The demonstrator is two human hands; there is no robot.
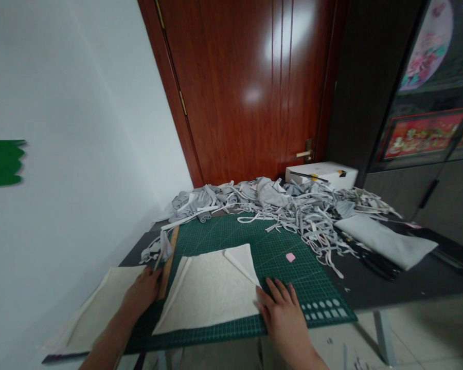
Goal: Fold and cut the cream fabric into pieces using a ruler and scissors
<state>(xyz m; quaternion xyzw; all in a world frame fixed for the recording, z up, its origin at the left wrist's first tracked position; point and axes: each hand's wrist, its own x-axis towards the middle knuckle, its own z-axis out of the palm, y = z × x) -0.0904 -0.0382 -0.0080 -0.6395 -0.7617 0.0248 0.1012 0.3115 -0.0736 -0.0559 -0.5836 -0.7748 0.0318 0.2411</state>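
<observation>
A cream fabric piece (216,288) lies on the green cutting mat (231,231), its upper right edge folded over in a narrow strip. My right hand (284,313) rests at its right edge, fingers stretched out on the mat and fabric. At the mat's left side my left hand (144,290) is closed beside a wooden ruler (168,264). A thin, pale strip or stick points up from its fingers; what it is I cannot make out. Another cream fabric piece (108,293) lies left of that hand, partly covered by the forearm.
Grey fabric scraps and strips (270,198) are heaped along the table's far side. A white box (327,174) stands behind them. Right of the mat, a folded grey cloth (386,236) lies over black-handled scissors (380,264). A small pink piece (290,257) sits on the mat.
</observation>
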